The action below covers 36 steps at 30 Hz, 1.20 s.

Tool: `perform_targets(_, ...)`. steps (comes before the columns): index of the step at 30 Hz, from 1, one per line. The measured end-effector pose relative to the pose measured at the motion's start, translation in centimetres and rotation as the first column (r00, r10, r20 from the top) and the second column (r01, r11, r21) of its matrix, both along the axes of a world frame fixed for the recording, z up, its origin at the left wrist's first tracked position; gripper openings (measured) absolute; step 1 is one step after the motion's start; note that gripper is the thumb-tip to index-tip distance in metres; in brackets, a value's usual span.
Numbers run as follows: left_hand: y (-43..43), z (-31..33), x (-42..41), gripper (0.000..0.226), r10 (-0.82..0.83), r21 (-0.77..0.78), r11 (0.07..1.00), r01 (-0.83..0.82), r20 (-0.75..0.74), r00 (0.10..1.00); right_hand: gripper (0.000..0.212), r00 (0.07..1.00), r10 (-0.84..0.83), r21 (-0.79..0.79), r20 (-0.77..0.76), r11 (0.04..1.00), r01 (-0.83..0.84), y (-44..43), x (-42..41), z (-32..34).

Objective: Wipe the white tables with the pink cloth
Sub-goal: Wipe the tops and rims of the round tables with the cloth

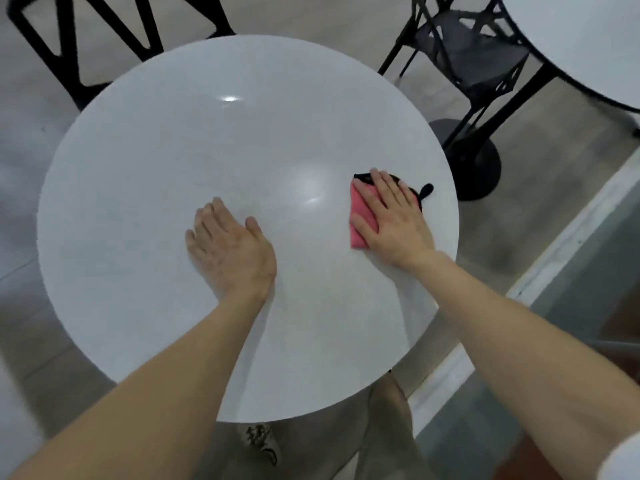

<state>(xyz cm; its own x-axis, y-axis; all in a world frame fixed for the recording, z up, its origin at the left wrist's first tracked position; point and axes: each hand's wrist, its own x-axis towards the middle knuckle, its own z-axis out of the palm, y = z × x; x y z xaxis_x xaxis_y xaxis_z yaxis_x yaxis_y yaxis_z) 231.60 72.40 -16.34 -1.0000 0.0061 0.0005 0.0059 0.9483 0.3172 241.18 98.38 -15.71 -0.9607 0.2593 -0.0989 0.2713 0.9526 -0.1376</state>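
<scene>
A round white table (214,140) fills the middle of the head view. My right hand (394,220) lies flat on a folded pink cloth (362,216) with a black edge, pressing it to the tabletop near the right rim. Most of the cloth is hidden under the palm and fingers. My left hand (228,247) rests flat on the bare tabletop near the centre, fingers straight and together, holding nothing. A second white table (581,39) shows at the top right corner.
A black chair (474,46) stands between the two tables, beside the second table's black pedestal base (474,168). Another black chair (69,39) stands behind the table at top left. A pale ledge (571,237) runs along the floor on the right.
</scene>
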Motion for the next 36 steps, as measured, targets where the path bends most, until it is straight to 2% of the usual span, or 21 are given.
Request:
perform_targets(2,4.0,0.3,-0.7,0.067,0.112,0.02,0.994,-0.112,0.002,0.994,0.071,1.0,-0.018,-0.004,-0.018,1.0,0.018,3.2,-5.0,-0.1)
perform_targets(6,9.8,-0.4,-2.5,0.067,0.301,0.02,0.954,-0.3,-0.021,0.953,0.071,0.997,0.069,-0.03,-0.045,0.997,-0.07,8.6,-14.9,0.5)
perform_targets(9,10.6,-1.5,-2.4,0.067,0.322,-0.082,0.941,-0.328,-0.085,0.943,0.072,0.978,0.203,0.0,-0.051,0.979,-0.204,12.9,-21.3,0.2)
perform_targets(12,10.8,-2.0,-2.3,0.068,0.333,-0.113,0.933,-0.342,-0.093,0.939,0.072,0.96,0.274,0.012,-0.056,0.962,-0.274,15.0,-26.3,0.4)
perform_targets(15,10.5,-1.9,-2.4,0.067,0.335,-0.124,0.93,-0.347,-0.103,0.936,0.072,0.967,0.231,0.017,-0.111,0.973,-0.23,11.5,-27.5,0.5)
perform_targets(16,10.6,-1.8,-2.4,0.066,0.337,-0.119,0.93,-0.347,-0.096,0.937,0.071,0.952,0.275,0.027,-0.137,0.961,-0.274,9.3,-26.4,0.4)
perform_targets(18,10.8,-1.4,-2.3,0.064,0.35,-0.11,0.927,-0.36,-0.095,0.932,0.066,0.857,0.488,0.021,-0.166,0.871,-0.492,4.5,-22.4,0.5)
perform_targets(20,10.8,-1.1,-2.2,0.061,0.359,-0.105,0.924,-0.369,-0.101,0.928,0.063,0.702,0.701,-0.035,-0.128,0.704,-0.709,1.8,-17.4,0.9)
perform_targets(23,10.8,-1.0,-2.4,0.06,0.362,-0.116,0.921,-0.373,-0.101,0.927,0.065,0.441,0.896,-0.078,-0.042,0.437,-0.896,6.4,-15.4,1.6)
perform_targets(24,10.9,-1.0,-2.4,0.06,0.363,-0.12,0.92,-0.373,-0.099,0.927,0.066,0.423,0.906,-0.078,-0.014,0.42,-0.904,9.3,-16.9,1.6)
perform_targets(25,10.9,-1.0,-2.3,0.06,0.365,-0.122,0.919,-0.375,-0.099,0.926,0.068,0.481,0.877,-0.056,0.002,0.48,-0.875,12.0,-19.0,1.5)
perform_targets(28,11.0,-1.0,-2.4,0.061,0.366,-0.123,0.918,-0.376,-0.097,0.926,0.069,0.828,0.559,0.041,-0.043,0.829,-0.557,15.8,-25.7,1.1)
perform_targets(30,11.0,-1.2,-2.3,0.061,0.365,-0.131,0.918,-0.375,-0.091,0.926,0.068,0.942,0.318,0.077,-0.103,0.947,-0.311,12.7,-27.5,0.1)
perform_targets(31,11.0,-1.2,-2.2,0.061,0.364,-0.135,0.918,-0.373,-0.09,0.927,0.067,0.954,0.266,0.09,-0.137,0.963,-0.256,10.4,-27.6,-0.3)
perform_targets(32,11.0,-1.1,-2.2,0.061,0.365,-0.137,0.917,-0.374,-0.09,0.927,0.066,0.945,0.289,0.098,-0.153,0.956,-0.277,8.2,-27.2,-0.5)
perform_targets(33,11.0,-1.2,-2.1,0.061,0.367,-0.134,0.917,-0.376,-0.088,0.926,0.065,0.908,0.39,0.101,-0.153,0.92,-0.379,6.4,-26.3,-0.4)
perform_targets(35,11.0,-1.2,-2.1,0.061,0.367,-0.133,0.917,-0.376,-0.088,0.926,0.063,0.761,0.638,0.089,-0.115,0.77,-0.632,4.6,-23.6,-0.1)
perform_targets(36,11.1,-1.2,-2.1,0.06,0.367,-0.133,0.917,-0.376,-0.09,0.926,0.063,0.696,0.712,0.073,-0.096,0.702,-0.708,4.8,-22.4,0.2)
